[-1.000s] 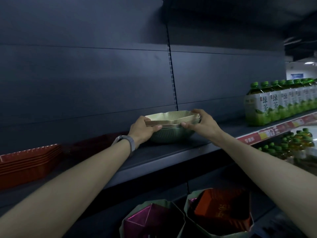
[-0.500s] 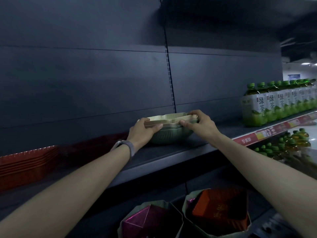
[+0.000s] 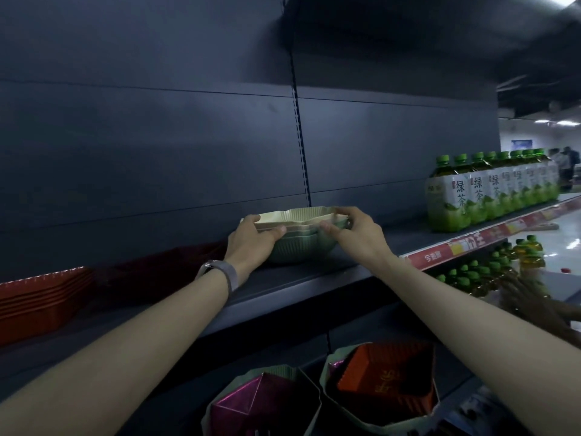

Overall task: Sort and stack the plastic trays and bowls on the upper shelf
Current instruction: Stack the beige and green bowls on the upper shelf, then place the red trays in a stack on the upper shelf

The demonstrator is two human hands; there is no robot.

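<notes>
Left hand [image 3: 251, 240] clasps the bowl stack [image 3: 295, 251] at its nine o'clock side, fingers curled over the rims and thumb pressed on the near face. The right hand [image 3: 355, 234] grips the same way at three o'clock. The stack stands on the upper shelf [image 3: 314, 275], close to the back panel, with a cream bowl [image 3: 301, 215] uppermost and green ones nested beneath.

The rims look scalloped, and the layers seem to sit slightly offset rather than flush — so the top bowl may not be fully seated. Uneven pressure from either thumb could cock it, and a cocked bowl would likely spring loose once the hands let go. These bowls look like light plastic, so I expect one hand releasing before the other to push the whole stack sideways.

Red trays [image 3: 41, 297] sit at nine o'clock from the stack, well apart in deep shadow; a slide that way risks a knock that is hard to see coming. Green tea bottles [image 3: 465, 199] stand at three o'clock, also well clear.
</notes>
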